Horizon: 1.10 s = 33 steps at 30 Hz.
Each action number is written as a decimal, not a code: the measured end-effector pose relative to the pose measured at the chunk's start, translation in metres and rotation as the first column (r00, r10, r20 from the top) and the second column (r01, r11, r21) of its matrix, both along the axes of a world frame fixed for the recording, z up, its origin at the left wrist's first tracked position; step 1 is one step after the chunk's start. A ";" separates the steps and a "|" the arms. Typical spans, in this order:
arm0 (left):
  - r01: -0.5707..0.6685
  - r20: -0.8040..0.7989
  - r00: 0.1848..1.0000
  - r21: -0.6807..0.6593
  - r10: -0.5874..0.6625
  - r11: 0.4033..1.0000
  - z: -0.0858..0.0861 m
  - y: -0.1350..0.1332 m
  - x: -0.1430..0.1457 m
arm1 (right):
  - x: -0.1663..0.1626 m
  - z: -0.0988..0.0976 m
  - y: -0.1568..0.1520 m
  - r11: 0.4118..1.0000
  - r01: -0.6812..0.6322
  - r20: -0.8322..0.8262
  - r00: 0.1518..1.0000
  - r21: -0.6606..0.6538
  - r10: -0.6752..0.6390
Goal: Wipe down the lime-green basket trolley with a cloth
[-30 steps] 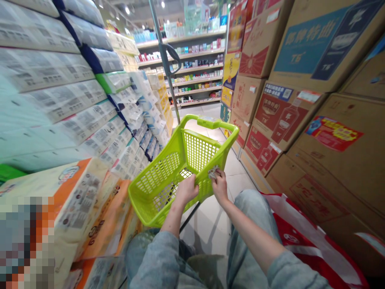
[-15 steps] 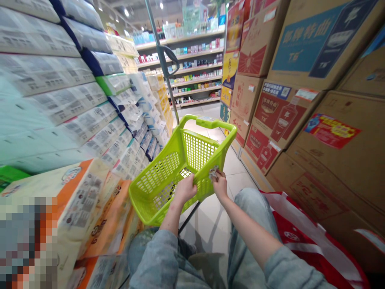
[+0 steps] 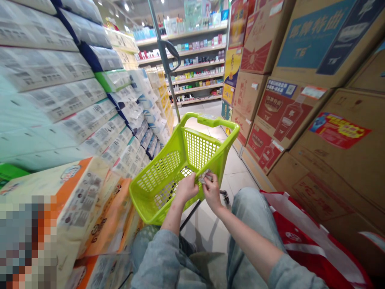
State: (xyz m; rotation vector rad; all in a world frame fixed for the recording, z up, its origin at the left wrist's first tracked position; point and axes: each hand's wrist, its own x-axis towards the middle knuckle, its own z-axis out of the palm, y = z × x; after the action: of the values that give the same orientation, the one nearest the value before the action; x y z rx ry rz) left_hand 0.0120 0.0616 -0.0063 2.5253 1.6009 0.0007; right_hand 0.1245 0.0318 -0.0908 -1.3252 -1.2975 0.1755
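Observation:
A lime-green plastic shopping basket [image 3: 168, 160] with slotted walls stands in front of me, on a cart frame with dark legs. My left hand [image 3: 187, 188] is closed over the near side rim of the basket. Beside it, my right hand [image 3: 211, 192] pinches a crumpled greyish-white cloth [image 3: 205, 176] against the outside of the same wall, just under the rim. Through the slots of the basket only the floor and frame show.
Stacked tissue packs [image 3: 57, 96] line the left side, with orange-and-cream packs [image 3: 99, 208] close by. Cardboard cartons [image 3: 300, 120] rise on the right. A red-and-white bag [image 3: 300, 237] lies by my right knee. A grey pole [image 3: 164, 60] stands behind the basket; stocked shelves [image 3: 195, 60] lie beyond.
My right hand has slid the cloth left along the basket wall, closer to my left hand. The left hand keeps its hold on the rim.

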 end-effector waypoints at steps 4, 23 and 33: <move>-0.005 0.007 1.000 -0.015 0.005 1.000 0.001 0.000 -0.002 | -0.005 -0.012 -0.011 0.994 -0.112 0.173 0.979 0.016 0.107; -0.007 -0.023 1.000 0.001 0.007 1.000 0.000 -0.002 -0.003 | 0.076 -0.057 0.029 0.854 0.182 0.073 0.983 -0.487 -0.168; 0.023 -0.004 1.000 0.028 -0.023 0.999 -0.005 -0.003 -0.002 | 0.077 0.008 0.049 0.883 0.467 -0.087 0.879 -0.044 -0.469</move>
State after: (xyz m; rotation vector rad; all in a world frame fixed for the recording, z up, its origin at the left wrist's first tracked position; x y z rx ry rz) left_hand 0.0104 0.0587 -0.0115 2.5656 1.5840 0.0160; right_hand 0.2019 0.0812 -0.0831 -1.5911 -0.8630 -0.0862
